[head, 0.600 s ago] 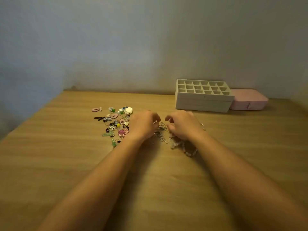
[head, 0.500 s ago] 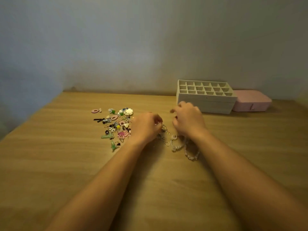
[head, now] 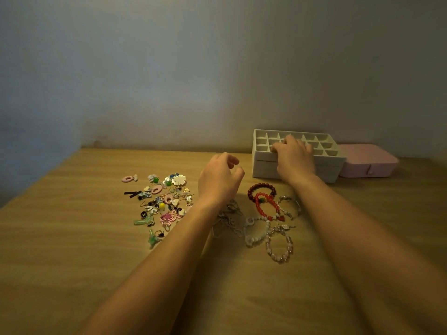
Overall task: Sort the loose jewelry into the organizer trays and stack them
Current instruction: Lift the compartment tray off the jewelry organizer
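On the light wooden table [head: 72, 262], a white plastic organizer of stacked trays [head: 263, 169] stands near the far wall, its top tray divided into a grid of small open compartments. A flat pink box [head: 367, 163] lies just beside it on the right. The right hand [head: 294, 160] rests on the organizer's top tray, with its fingers bent over the front rim and reaching into the compartments; the thumb is hidden. The left hand [head: 219, 180] hovers above the table in front of the organizer, its fingers loosely curled and thumb and forefinger apart. The loose jewelry lies on the table between the person and the organizer. A scatter of small colourful earrings and charms [head: 164, 201] lies to the left, and a tangle of thin silver chains [head: 228, 221] is partly under the left forearm. To the right are a dark red bead bracelet [head: 261, 189], a bright red bead bracelet [head: 266, 206] overlapping it, a thin silver bangle [head: 289, 206], a pale white bead bracelet [head: 256, 232] and a pink bead bracelet [head: 278, 245].
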A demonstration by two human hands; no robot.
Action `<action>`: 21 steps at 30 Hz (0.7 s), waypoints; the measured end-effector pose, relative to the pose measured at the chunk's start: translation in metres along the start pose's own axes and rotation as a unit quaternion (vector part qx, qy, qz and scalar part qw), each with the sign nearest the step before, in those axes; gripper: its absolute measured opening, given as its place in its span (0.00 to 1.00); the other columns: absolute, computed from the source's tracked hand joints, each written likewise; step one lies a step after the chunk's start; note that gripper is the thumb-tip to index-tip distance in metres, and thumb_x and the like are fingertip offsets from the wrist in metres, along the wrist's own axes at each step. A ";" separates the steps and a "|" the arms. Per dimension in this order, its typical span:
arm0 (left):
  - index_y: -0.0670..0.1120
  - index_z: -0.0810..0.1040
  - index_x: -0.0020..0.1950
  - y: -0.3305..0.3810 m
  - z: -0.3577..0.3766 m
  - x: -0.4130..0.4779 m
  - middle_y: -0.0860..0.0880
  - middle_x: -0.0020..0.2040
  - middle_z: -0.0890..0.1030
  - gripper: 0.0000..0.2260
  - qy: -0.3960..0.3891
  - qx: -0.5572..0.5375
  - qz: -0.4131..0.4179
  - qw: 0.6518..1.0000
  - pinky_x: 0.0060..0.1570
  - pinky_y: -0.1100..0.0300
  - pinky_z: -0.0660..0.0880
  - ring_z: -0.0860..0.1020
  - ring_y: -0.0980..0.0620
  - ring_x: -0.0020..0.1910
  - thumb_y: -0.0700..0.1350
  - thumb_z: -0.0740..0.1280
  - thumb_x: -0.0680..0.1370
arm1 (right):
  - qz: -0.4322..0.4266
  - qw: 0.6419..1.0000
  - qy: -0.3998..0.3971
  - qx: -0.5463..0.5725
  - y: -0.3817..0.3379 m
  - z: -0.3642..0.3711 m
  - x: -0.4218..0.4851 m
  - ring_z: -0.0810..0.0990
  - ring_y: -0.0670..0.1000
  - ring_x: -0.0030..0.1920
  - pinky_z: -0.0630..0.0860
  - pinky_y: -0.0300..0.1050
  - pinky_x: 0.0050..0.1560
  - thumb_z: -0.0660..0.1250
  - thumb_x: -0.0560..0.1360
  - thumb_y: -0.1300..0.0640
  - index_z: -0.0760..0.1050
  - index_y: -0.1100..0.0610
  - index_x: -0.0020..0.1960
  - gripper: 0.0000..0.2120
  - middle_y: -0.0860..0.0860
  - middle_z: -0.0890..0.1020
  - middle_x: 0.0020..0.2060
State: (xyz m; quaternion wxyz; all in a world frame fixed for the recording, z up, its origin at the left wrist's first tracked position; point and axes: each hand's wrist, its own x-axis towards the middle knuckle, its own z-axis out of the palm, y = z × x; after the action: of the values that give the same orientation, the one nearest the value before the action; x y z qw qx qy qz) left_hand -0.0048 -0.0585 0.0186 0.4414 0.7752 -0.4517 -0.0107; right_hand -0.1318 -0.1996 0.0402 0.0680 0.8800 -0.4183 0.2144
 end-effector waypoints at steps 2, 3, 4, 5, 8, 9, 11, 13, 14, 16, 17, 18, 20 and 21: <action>0.50 0.78 0.59 0.002 -0.002 0.000 0.55 0.53 0.79 0.10 0.004 -0.011 0.000 1.000 0.51 0.55 0.77 0.77 0.55 0.50 0.51 0.65 0.80 | -0.034 0.999 0.028 0.018 -0.006 -0.005 -0.004 0.75 0.56 0.57 0.68 0.54 0.63 0.67 0.77 0.66 0.80 0.53 0.61 0.16 0.52 0.76 0.54; 0.49 0.78 0.60 0.005 -0.006 0.000 0.54 0.53 0.79 0.11 0.007 -0.035 -0.007 0.999 0.49 0.57 0.76 0.77 0.55 0.51 0.51 0.64 0.81 | -0.051 0.997 0.042 0.028 -0.011 -0.010 -0.009 0.75 0.55 0.56 0.69 0.53 0.61 0.66 0.77 0.66 0.80 0.52 0.61 0.17 0.51 0.76 0.53; 0.48 0.77 0.62 0.009 -0.011 0.001 0.53 0.53 0.79 0.12 0.012 -0.071 -0.025 0.997 0.49 0.59 0.74 0.77 0.54 0.52 0.50 0.63 0.82 | -0.068 0.995 0.053 0.039 -0.017 -0.017 -0.015 0.74 0.55 0.54 0.69 0.53 0.60 0.65 0.77 0.67 0.80 0.53 0.62 0.17 0.51 0.76 0.52; 0.46 0.76 0.63 0.013 -0.017 0.001 0.52 0.53 0.79 0.13 0.013 -0.114 -0.052 0.992 0.49 0.59 0.74 0.77 0.53 0.52 0.51 0.62 0.83 | -0.088 0.993 0.060 0.049 -0.024 -0.025 -0.023 0.74 0.55 0.53 0.69 0.52 0.58 0.65 0.77 0.67 0.80 0.53 0.62 0.17 0.51 0.75 0.51; 0.47 0.74 0.62 0.026 -0.044 0.001 0.47 0.54 0.80 0.16 -0.016 -0.242 -0.176 0.954 0.52 0.51 0.78 0.79 0.46 0.52 0.56 0.58 0.83 | -0.154 0.984 0.080 0.045 -0.047 -0.055 -0.055 0.73 0.55 0.50 0.71 0.51 0.55 0.65 0.78 0.64 0.80 0.54 0.62 0.15 0.51 0.75 0.49; 0.47 0.75 0.61 0.031 -0.055 -0.002 0.45 0.54 0.81 0.17 -0.041 -0.276 -0.216 0.936 0.50 0.50 0.79 0.80 0.44 0.52 0.58 0.58 0.83 | -0.169 0.981 0.080 0.046 -0.055 -0.067 -0.068 0.73 0.54 0.50 0.72 0.51 0.53 0.65 0.78 0.64 0.80 0.54 0.62 0.15 0.52 0.75 0.49; 0.47 0.76 0.62 0.037 -0.076 -0.013 0.45 0.55 0.81 0.18 -0.087 -0.320 -0.260 0.907 0.40 0.54 0.79 0.82 0.46 0.49 0.59 0.61 0.81 | -0.191 0.978 0.068 0.057 -0.071 -0.086 -0.093 0.73 0.54 0.48 0.72 0.50 0.49 0.65 0.78 0.65 0.80 0.54 0.64 0.17 0.52 0.75 0.49; 0.45 0.77 0.61 0.039 -0.092 -0.027 0.43 0.55 0.82 0.16 -0.103 -0.322 -0.260 0.905 0.37 0.55 0.79 0.82 0.46 0.46 0.55 0.65 0.80 | -0.218 0.972 0.057 0.069 -0.086 -0.102 -0.116 0.75 0.54 0.47 0.71 0.48 0.44 0.68 0.76 0.65 0.81 0.52 0.63 0.17 0.52 0.76 0.48; 0.44 0.78 0.60 0.040 -0.100 -0.035 0.42 0.53 0.82 0.13 -0.107 -0.312 -0.245 0.911 0.37 0.55 0.78 0.81 0.46 0.44 0.51 0.65 0.81 | -0.233 0.968 0.051 0.073 -0.091 -0.109 -0.126 0.77 0.55 0.47 0.72 0.48 0.43 0.69 0.76 0.63 0.82 0.51 0.61 0.15 0.52 0.77 0.48; 0.43 0.79 0.57 0.040 -0.117 -0.060 0.42 0.47 0.82 0.08 -0.107 -0.283 -0.213 0.929 0.34 0.56 0.77 0.80 0.47 0.39 0.45 0.63 0.83 | -0.253 0.963 0.037 0.085 -0.099 -0.125 -0.149 0.80 0.55 0.48 0.76 0.50 0.45 0.68 0.78 0.56 0.83 0.49 0.57 0.10 0.50 0.80 0.48; 0.42 0.79 0.57 0.039 -0.127 -0.074 0.43 0.44 0.82 0.08 -0.111 -0.267 -0.200 0.936 0.33 0.57 0.76 0.80 0.48 0.36 0.43 0.62 0.83 | -0.248 0.963 0.033 0.097 -0.100 -0.134 -0.159 0.80 0.55 0.49 0.77 0.51 0.48 0.66 0.78 0.51 0.82 0.49 0.56 0.09 0.50 0.80 0.49; 0.42 0.79 0.55 0.038 -0.134 -0.089 0.44 0.41 0.82 0.08 -0.117 -0.258 -0.190 0.940 0.30 0.59 0.75 0.80 0.50 0.33 0.42 0.62 0.83 | -0.229 0.966 0.029 0.113 -0.099 -0.142 -0.166 0.80 0.54 0.51 0.77 0.52 0.50 0.64 0.79 0.47 0.81 0.49 0.56 0.11 0.49 0.80 0.50; 0.44 0.80 0.50 0.036 -0.148 -0.119 0.47 0.36 0.80 0.07 -0.118 -0.243 -0.188 0.944 0.24 0.64 0.72 0.78 0.53 0.28 0.41 0.62 0.83 | -0.153 0.978 0.014 0.141 -0.091 -0.152 -0.178 0.76 0.54 0.57 0.75 0.53 0.57 0.62 0.79 0.43 0.79 0.50 0.62 0.17 0.51 0.78 0.55; 0.45 0.80 0.47 0.033 -0.154 -0.135 0.48 0.35 0.80 0.08 -0.114 -0.238 -0.196 0.944 0.22 0.65 0.72 0.78 0.54 0.27 0.41 0.63 0.83 | -0.108 0.985 -0.001 0.136 -0.086 -0.155 -0.184 0.74 0.54 0.61 0.73 0.54 0.60 0.61 0.80 0.42 0.76 0.51 0.66 0.20 0.52 0.76 0.59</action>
State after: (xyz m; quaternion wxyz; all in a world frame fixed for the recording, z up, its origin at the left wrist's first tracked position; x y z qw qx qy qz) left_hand -0.0434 0.1349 0.0840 0.5483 0.7142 -0.3222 -0.2924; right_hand -0.2185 0.0322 0.1045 -0.0294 0.9214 -0.2875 0.2599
